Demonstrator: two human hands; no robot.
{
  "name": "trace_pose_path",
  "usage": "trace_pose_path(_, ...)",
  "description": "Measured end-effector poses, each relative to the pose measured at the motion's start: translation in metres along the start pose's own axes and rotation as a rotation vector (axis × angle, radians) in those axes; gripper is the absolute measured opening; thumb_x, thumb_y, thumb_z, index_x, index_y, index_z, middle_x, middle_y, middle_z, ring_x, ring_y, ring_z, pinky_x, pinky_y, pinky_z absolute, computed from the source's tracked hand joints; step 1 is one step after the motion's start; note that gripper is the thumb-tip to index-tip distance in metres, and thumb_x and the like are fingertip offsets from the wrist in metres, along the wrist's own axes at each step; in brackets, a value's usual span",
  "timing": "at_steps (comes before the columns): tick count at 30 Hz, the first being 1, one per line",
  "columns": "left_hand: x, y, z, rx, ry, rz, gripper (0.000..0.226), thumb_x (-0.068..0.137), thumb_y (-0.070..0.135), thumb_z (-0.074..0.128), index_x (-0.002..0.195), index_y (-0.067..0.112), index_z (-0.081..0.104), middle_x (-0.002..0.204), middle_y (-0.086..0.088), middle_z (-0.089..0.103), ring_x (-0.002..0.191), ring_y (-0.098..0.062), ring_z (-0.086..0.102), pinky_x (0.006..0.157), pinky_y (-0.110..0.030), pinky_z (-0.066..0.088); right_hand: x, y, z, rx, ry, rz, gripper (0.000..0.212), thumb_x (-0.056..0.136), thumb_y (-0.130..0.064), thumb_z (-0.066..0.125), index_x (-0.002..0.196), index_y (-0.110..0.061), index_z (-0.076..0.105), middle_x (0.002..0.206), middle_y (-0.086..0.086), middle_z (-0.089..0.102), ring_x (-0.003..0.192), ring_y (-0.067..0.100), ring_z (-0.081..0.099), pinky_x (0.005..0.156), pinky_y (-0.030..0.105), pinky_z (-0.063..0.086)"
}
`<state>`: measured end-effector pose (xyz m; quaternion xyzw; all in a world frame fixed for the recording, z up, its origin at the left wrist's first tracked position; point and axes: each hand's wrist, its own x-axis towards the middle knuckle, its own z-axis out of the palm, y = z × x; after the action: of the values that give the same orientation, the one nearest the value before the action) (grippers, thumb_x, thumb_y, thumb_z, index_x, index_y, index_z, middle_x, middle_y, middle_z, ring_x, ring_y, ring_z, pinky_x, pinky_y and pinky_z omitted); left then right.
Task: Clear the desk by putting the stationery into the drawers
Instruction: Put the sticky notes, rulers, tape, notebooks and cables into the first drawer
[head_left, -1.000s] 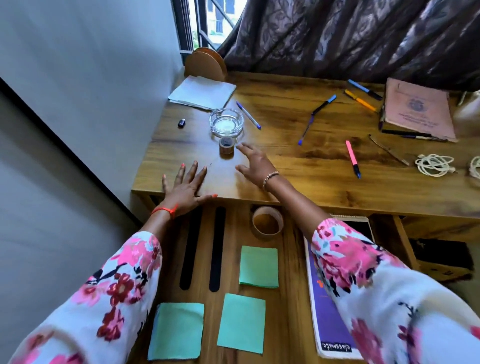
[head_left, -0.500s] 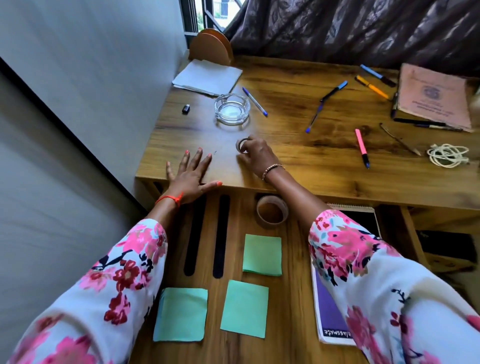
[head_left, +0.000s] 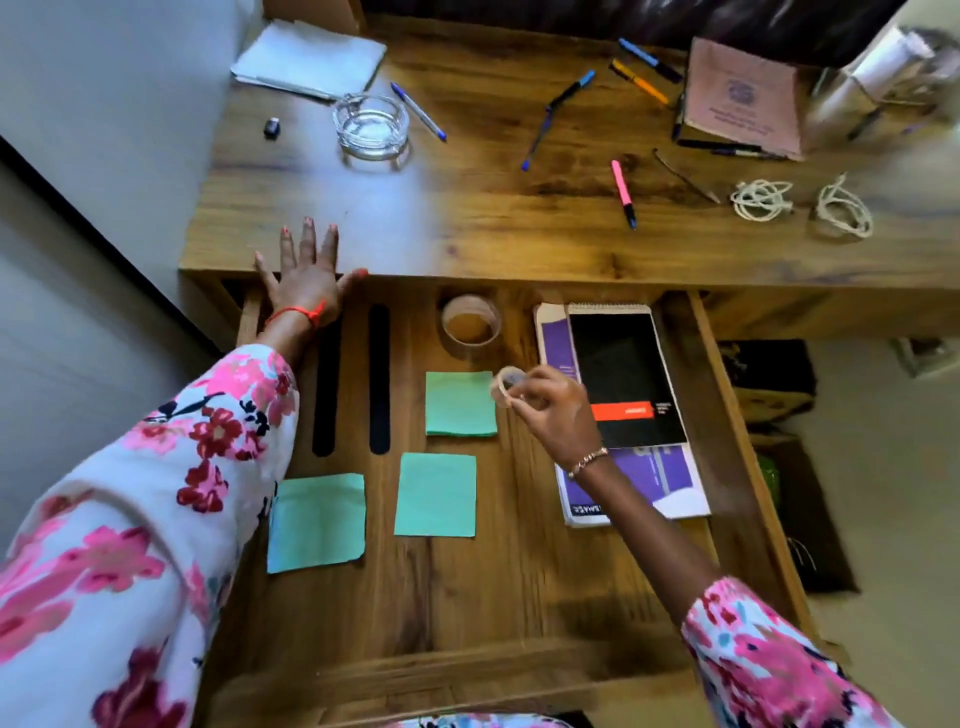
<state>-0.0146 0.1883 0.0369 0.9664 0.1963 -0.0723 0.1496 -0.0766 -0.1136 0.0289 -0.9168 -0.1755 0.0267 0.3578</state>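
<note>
My right hand (head_left: 550, 410) pinches a small clear tape roll (head_left: 506, 387) above the open drawer (head_left: 519, 597), beside a green sticky pad (head_left: 460, 404). My left hand (head_left: 306, 275) lies flat, unclenched, on the desk edge (head_left: 519, 270).

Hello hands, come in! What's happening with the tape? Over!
Right hand holds small tape roll over open drawer. Left hand flat on desk edge. Nothing blocking.
</note>
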Motion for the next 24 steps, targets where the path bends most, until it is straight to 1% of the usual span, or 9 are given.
trace_pose_path(3,-0.021,0.003,0.011,0.02,0.011,0.05,0.073,0.092,0.048,0.039,0.148,0.019,0.003,0.157,-0.008,-0.009,0.144,-0.028,-0.011,0.112,-0.054,-0.005,-0.031,0.022,0.005,-0.083,0.034,0.11,0.016,0.074,-0.005,0.071,0.088,0.003,0.071,0.092,0.018,0.064,0.092,0.031,0.056,0.076,0.028,0.042)
trace_pose_path(6,-0.031,-0.005,0.009,0.061,0.012,0.107,0.075,0.091,0.049,0.042,0.148,0.018,0.004,0.157,-0.009,-0.005,0.145,-0.025,-0.005,0.114,-0.051,-0.004,-0.04,0.03,0.01,-0.129,0.035,0.183,0.019,0.076,-0.005,0.07,0.093,0.003,0.07,0.099,0.016,0.063,0.103,0.029,0.051,0.083,0.031,0.045)
trace_pose_path(8,-0.03,-0.009,0.001,0.051,-0.039,0.121,0.075,0.09,0.048,0.044,0.148,0.019,0.005,0.157,-0.007,-0.004,0.145,-0.023,-0.003,0.114,-0.051,-0.003,-0.038,0.031,0.013,-0.165,0.017,0.2,0.021,0.078,-0.006,0.068,0.098,0.002,0.069,0.104,0.015,0.061,0.107,0.028,0.048,0.088,0.033,0.047)
trace_pose_path(10,-0.028,-0.011,-0.005,0.049,-0.088,0.129,0.077,0.09,0.048,0.045,0.148,0.02,0.004,0.157,-0.006,-0.005,0.145,-0.023,-0.003,0.114,-0.052,-0.003,-0.032,0.032,0.016,-0.184,-0.006,0.212,0.025,0.08,-0.008,0.067,0.104,0.0,0.067,0.109,0.013,0.058,0.11,0.025,0.046,0.092,0.031,0.046)
trace_pose_path(12,-0.028,-0.011,-0.006,0.065,-0.109,0.134,0.08,0.089,0.048,0.048,0.148,0.02,0.001,0.157,-0.006,-0.008,0.145,-0.023,-0.005,0.113,-0.052,-0.004,-0.026,0.032,0.019,-0.207,-0.028,0.212,0.025,0.081,-0.011,0.066,0.105,-0.003,0.067,0.111,0.013,0.055,0.111,0.023,0.045,0.094,0.031,0.046)
trace_pose_path(14,-0.029,-0.01,-0.005,0.069,-0.116,0.135,0.084,0.087,0.047,0.051,0.148,0.021,-0.001,0.157,-0.006,-0.011,0.144,-0.023,-0.008,0.113,-0.053,-0.004,-0.022,0.032,0.021,-0.249,-0.054,0.191,0.023,0.083,-0.013,0.064,0.103,-0.003,0.068,0.11,0.013,0.056,0.109,0.024,0.044,0.094,0.035,0.047)
trace_pose_path(19,-0.032,-0.014,-0.006,0.068,-0.096,0.156,0.087,0.084,0.046,0.058,0.148,0.026,0.002,0.157,-0.002,-0.01,0.144,-0.02,-0.008,0.111,-0.058,-0.005,-0.014,0.04,0.025,-0.299,-0.101,0.209,0.025,0.084,-0.013,0.063,0.105,-0.001,0.066,0.118,0.013,0.052,0.118,0.024,0.041,0.1,0.034,0.043)
trace_pose_path(21,-0.028,-0.021,-0.01,0.049,-0.094,0.172,0.078,0.086,0.046,0.055,0.147,0.03,0.009,0.157,0.0,-0.005,0.145,-0.017,-0.005,0.11,-0.059,-0.005,-0.008,0.04,0.025,-0.296,-0.107,0.186,0.023,0.084,-0.012,0.063,0.104,-0.001,0.066,0.115,0.014,0.053,0.117,0.026,0.041,0.097,0.034,0.044)
trace_pose_path(24,-0.019,-0.031,-0.019,-0.057,-0.106,0.21,0.055,0.092,0.045,0.043,0.143,0.034,0.024,0.157,0.001,0.007,0.145,-0.019,-0.002,0.109,-0.06,-0.007,0.009,0.031,0.021,-0.251,-0.012,0.078,0.015,0.081,-0.012,0.066,0.088,0.0,0.07,0.097,0.017,0.06,0.098,0.031,0.05,0.083,0.04,0.046)
